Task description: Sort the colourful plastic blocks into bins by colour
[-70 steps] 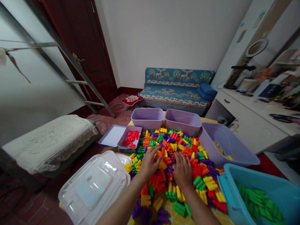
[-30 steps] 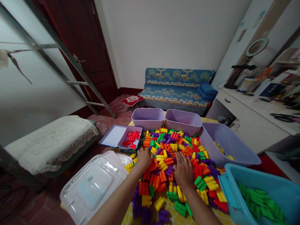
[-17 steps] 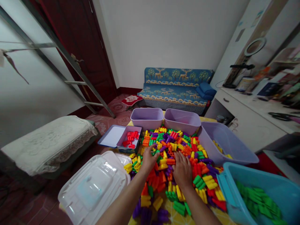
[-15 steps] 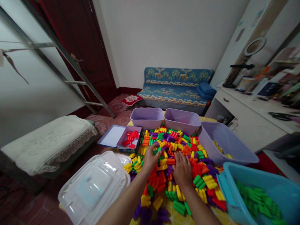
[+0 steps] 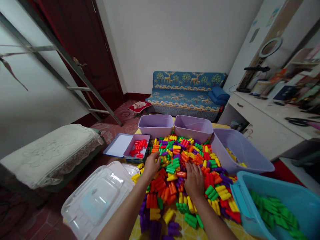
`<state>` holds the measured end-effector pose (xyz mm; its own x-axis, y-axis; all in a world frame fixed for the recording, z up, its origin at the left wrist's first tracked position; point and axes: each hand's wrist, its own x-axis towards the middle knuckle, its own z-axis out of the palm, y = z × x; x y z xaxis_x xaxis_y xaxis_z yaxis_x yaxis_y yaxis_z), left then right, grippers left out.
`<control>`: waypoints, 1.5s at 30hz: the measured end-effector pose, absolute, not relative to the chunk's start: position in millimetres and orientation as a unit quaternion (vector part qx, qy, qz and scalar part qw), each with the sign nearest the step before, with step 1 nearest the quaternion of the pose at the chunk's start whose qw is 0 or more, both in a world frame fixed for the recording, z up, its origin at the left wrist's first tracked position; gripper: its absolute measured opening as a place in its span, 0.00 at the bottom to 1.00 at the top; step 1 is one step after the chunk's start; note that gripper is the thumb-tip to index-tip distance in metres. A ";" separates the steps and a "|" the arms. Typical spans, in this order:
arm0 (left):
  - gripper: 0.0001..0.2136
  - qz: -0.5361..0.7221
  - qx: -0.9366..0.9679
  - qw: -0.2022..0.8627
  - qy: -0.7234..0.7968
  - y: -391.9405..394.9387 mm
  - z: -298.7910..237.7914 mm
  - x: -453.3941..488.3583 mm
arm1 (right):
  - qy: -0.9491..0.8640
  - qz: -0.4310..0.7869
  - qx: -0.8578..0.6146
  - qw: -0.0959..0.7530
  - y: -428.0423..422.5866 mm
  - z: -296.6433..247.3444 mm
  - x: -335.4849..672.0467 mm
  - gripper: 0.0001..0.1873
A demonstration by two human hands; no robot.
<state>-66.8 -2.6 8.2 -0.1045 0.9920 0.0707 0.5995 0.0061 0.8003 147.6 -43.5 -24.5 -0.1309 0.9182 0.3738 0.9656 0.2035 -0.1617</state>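
Note:
A big heap of plastic toy building blocks [image 5: 172, 186], in red, orange, yellow, green and purple, lies before me. My left hand [image 5: 151, 166] rests at the heap's left side, thumb and fingers apart, with nothing visible in it. Just right of it sits a green block group [image 5: 173, 165]. On the heap's middle lies my right hand [image 5: 194, 180], palm down, its fingers stretched over the blocks beside an orange block [image 5: 181, 174]. What is under its palm is hidden.
Behind the heap stand purple bins [image 5: 155, 130], with another purple bin [image 5: 242, 170] holding yellow blocks at right. A blue tub [image 5: 240, 193] contains green pieces. Left are an open box [image 5: 126, 150] with red blocks and a clear lid [image 5: 100, 196]. A yellow cloth [image 5: 197, 231] covers the table.
My left hand has moved left, off the green blocks near its fingers, which now lie uncovered on the heap. My right hand stays almost in place.

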 end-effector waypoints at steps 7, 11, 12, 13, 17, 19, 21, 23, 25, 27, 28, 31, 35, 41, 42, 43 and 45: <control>0.27 0.250 0.714 0.239 0.609 -20.7 -8.8 -48.5 | -0.752 -0.062 -0.621 0.214 -43.0 -29.0 149.9 0.30; 0.27 0.188 0.716 0.214 0.637 -25.8 -4.1 -31.4 | -0.751 -0.054 -0.617 0.232 -42.4 -34.1 152.0 0.29; 0.27 0.174 0.713 0.207 0.647 -25.1 -2.7 -29.4 | -0.748 -0.046 -0.615 0.244 -41.8 -36.1 152.6 0.28; 0.27 0.162 0.711 0.200 0.654 -24.1 -1.4 -28.2 | -0.744 -0.036 -0.614 0.261 -40.9 -38.1 153.3 0.26; 0.27 0.139 0.706 0.191 0.667 -21.0 1.9 -26.2 | -0.699 0.042 -0.600 0.386 -37.6 -40.0 156.5 0.24; 0.26 0.132 0.701 0.193 0.674 -21.0 2.4 -25.5 | -0.664 0.075 -0.583 0.463 -38.4 -33.5 156.9 0.22; 0.26 0.130 0.696 0.195 0.678 -21.6 2.2 -24.9 | -0.654 0.078 -0.557 0.506 -42.6 -22.1 154.7 0.18; 0.26 0.133 0.695 0.195 0.679 -22.1 1.7 -24.5 | -0.682 0.062 -0.539 0.491 -49.8 -9.1 149.6 0.16; 0.27 0.134 0.694 0.195 0.680 -22.1 1.1 -24.5 | -0.721 0.050 -0.545 0.426 -58.1 1.5 142.6 0.16; 0.26 0.132 0.695 0.195 0.679 -21.8 0.5 -24.6 | -0.745 0.048 -0.569 0.343 -65.2 7.1 135.8 0.16; 0.26 0.130 0.696 0.193 0.679 -21.7 0.1 -24.7 | -0.750 0.052 -0.582 0.310 -67.7 7.9 133.1 0.15; 0.26 0.124 0.698 0.186 0.680 -21.4 -1.8 -25.1 | -0.743 0.092 -0.599 0.284 -71.1 5.1 130.2 0.15; 0.27 0.118 0.702 0.182 0.678 -21.0 -5.2 -25.9 | -0.651 0.196 -0.601 0.420 -73.9 4.7 142.0 0.14; 0.27 0.109 0.703 0.182 0.679 -20.4 -4.8 -25.8 | -0.286 0.259 -0.571 0.725 -86.7 21.2 200.4 0.18; 0.27 0.107 0.701 0.184 0.680 -20.4 -4.2 -25.6 | -0.254 0.255 -0.548 0.755 -88.0 21.1 213.5 0.17; 0.27 0.106 0.701 0.185 0.681 -20.4 -3.7 -25.4 | -0.242 0.250 -0.535 0.770 -88.8 19.4 226.4 0.17; 0.27 0.106 0.701 0.184 0.681 -20.4 -3.4 -25.1 | -0.262 0.241 -0.546 0.759 -88.6 12.5 248.4 0.18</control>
